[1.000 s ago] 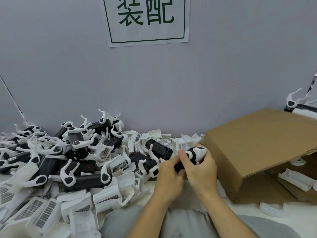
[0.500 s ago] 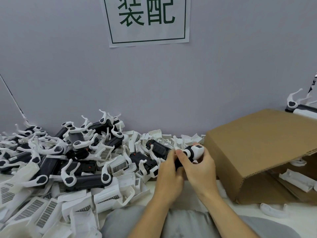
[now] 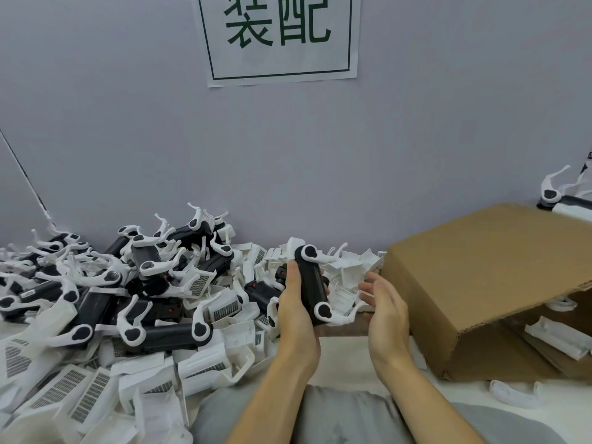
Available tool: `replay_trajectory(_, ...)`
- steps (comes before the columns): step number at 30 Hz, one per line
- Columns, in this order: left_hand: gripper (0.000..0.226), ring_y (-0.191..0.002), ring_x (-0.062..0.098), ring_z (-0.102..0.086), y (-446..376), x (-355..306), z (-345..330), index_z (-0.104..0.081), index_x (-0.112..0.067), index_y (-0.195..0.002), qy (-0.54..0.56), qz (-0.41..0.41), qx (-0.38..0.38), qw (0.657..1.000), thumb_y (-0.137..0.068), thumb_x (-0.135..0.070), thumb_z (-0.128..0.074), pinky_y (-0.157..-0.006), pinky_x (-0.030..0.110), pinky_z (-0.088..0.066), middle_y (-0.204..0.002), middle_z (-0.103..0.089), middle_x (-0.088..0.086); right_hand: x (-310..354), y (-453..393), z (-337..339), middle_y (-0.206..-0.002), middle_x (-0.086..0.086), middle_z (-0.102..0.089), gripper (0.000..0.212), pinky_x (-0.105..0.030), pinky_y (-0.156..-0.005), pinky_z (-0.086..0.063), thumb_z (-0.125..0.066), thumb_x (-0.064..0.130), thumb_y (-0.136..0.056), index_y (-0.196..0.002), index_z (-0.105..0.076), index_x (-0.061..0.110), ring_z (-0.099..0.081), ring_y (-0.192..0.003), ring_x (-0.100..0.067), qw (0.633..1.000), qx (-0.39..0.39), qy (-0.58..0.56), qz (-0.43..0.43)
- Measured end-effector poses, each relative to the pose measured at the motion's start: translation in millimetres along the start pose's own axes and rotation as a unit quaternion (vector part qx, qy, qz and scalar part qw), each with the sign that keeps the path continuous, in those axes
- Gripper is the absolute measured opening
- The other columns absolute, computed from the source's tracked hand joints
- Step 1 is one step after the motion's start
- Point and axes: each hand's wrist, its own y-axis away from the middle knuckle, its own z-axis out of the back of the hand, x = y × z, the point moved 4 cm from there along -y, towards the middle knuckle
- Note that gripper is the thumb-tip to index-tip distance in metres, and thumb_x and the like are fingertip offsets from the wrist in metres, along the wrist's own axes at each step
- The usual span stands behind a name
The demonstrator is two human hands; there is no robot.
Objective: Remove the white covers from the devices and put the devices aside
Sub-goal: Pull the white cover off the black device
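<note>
My left hand [image 3: 296,310] grips a black device [image 3: 311,282] with white hinged arms at both ends, holding it upright at the middle of the view. My right hand [image 3: 386,307] is beside it on the right, apart from it, fingers relaxed and holding nothing. A large pile of black devices [image 3: 105,293] lies at the left. Loose white covers [image 3: 80,395] with barcode labels are heaped at the lower left, and more white covers [image 3: 349,277] lie behind my hands.
An open cardboard box [image 3: 474,270] lies on its side at the right, with white parts [image 3: 557,341] inside. Another device [image 3: 563,201] sits behind it at the far right. A grey wall with a printed sign [image 3: 278,36] stands behind the table.
Both hands were holding the device together. Now my right hand has let go and moved right, and my left hand has turned the device upright.
</note>
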Motion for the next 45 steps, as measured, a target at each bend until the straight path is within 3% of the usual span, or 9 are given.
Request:
replay_trajectory(9,0.047,-0.085,0.027,-0.074,0.7,3.0,-10.7,-0.067,-0.007,-0.114,0.040,0.048,0.149,0.987,-0.080,-0.039,-0.071,-0.068,0.037,-0.060,-0.097,-0.075,0.013,1.9,2.5,-4.8,-0.091,-0.014,-0.062,0.029,-0.046,-0.078,-0.049,-0.049,0.034,-0.092,-0.091,-0.067,0.011,-0.061,-0.086,-0.031,0.997,0.035,-0.057,-0.025)
replay_trajectory(14,0.032,-0.088,0.033,-0.072,-3.2,4.0,-3.1,-0.068,-0.009,-0.111,-0.009,0.028,0.094,0.995,-0.095,-0.035,-0.059,-0.082,0.050,-0.061,-0.100,-0.072,0.020,0.5,9.1,-12.6,-0.101,-0.015,-0.073,0.051,-0.055,-0.082,-0.057,-0.044,0.056,-0.096,-0.103,-0.069,0.012,-0.070,-0.093,-0.036,0.991,0.121,-0.059,-0.019)
replay_trajectory(16,0.032,-0.102,0.043,-0.068,-2.9,5.6,-1.7,-0.062,-0.009,-0.122,-0.042,0.027,0.071,0.996,-0.104,-0.033,-0.051,-0.096,0.068,-0.049,-0.115,-0.068,0.027,1.5,12.9,-15.2,-0.104,-0.010,-0.075,0.055,-0.050,-0.080,-0.059,-0.040,0.061,-0.089,-0.111,-0.070,0.020,-0.072,-0.096,-0.034,0.983,0.178,-0.038,-0.003)
replay_trajectory(19,0.034,-0.102,0.037,-0.068,-2.3,5.4,0.2,-0.063,-0.015,-0.124,-0.031,0.021,0.037,0.999,-0.106,-0.037,-0.045,-0.088,0.061,-0.056,-0.117,-0.069,0.021,2.6,21.2,-20.7,-0.103,-0.001,-0.074,0.048,-0.028,-0.068,-0.050,-0.050,0.068,-0.082,-0.118,-0.065,0.040,-0.070,-0.084,-0.025,0.964,0.266,-0.003,-0.007)
replay_trajectory(23,0.031,-0.084,0.036,-0.065,-0.8,4.6,2.6,-0.061,-0.020,-0.121,-0.006,0.042,0.041,0.998,-0.107,-0.039,-0.042,-0.054,0.033,-0.050,-0.104,-0.067,0.017,0.1,23.4,-25.0,-0.088,0.005,-0.071,0.050,-0.030,-0.067,-0.047,-0.065,0.035,-0.078,-0.127,-0.057,0.039,-0.062,-0.078,-0.021,0.956,0.290,0.012,-0.040)
replay_trajectory(26,0.028,-0.090,0.042,-0.063,-1.2,6.6,1.1,-0.062,-0.019,-0.118,-0.035,0.030,0.049,0.998,-0.107,-0.036,-0.043,-0.063,0.036,-0.050,-0.106,-0.065,0.019,0.5,21.9,-24.7,-0.084,0.008,-0.073,0.042,-0.024,-0.062,-0.052,-0.057,0.008,-0.095,-0.117,-0.057,0.045,-0.068,-0.074,-0.016,0.966,0.247,0.073,-0.033)
replay_trajectory(30,0.027,-0.116,0.055,-0.058,-4.3,9.2,0.3,-0.063,-0.021,-0.120,-0.057,0.034,0.031,0.997,-0.107,-0.035,-0.044,-0.078,0.046,-0.050,-0.125,-0.063,0.025,-0.3,20.4,-24.7,-0.080,0.006,-0.073,0.037,-0.026,-0.061,-0.050,-0.053,0.009,-0.099,-0.111,-0.056,0.044,-0.069,-0.067,-0.010,0.969,0.224,0.088,-0.056)
replay_trajectory(39,0.026,-0.121,0.051,-0.057,-4.5,7.3,1.1,-0.064,-0.020,-0.119,-0.047,0.020,0.012,0.999,-0.107,-0.031,-0.044,-0.101,0.063,-0.045,-0.127,-0.064,0.024,-2.6,20.9,-25.6,-0.075,0.004,-0.069,0.043,-0.032,-0.066,-0.045,-0.053,0.017,-0.078,-0.114,-0.060,0.039,-0.067,-0.067,-0.015,0.963,0.251,0.047,-0.084)
replay_trajectory(45,0.026,-0.117,0.051,-0.060,-5.4,7.3,1.7,-0.061,-0.014,-0.122,-0.067,0.000,0.016,0.998,-0.108,-0.027,-0.044,-0.090,0.053,-0.049,-0.126,-0.063,0.029,-6.8,18.1,-24.3,-0.074,0.010,-0.072,0.045,-0.031,-0.067,-0.046,-0.047,0.001,-0.094,-0.110,-0.060,0.041,-0.067,-0.068,-0.011,0.966,0.238,0.055,-0.081)
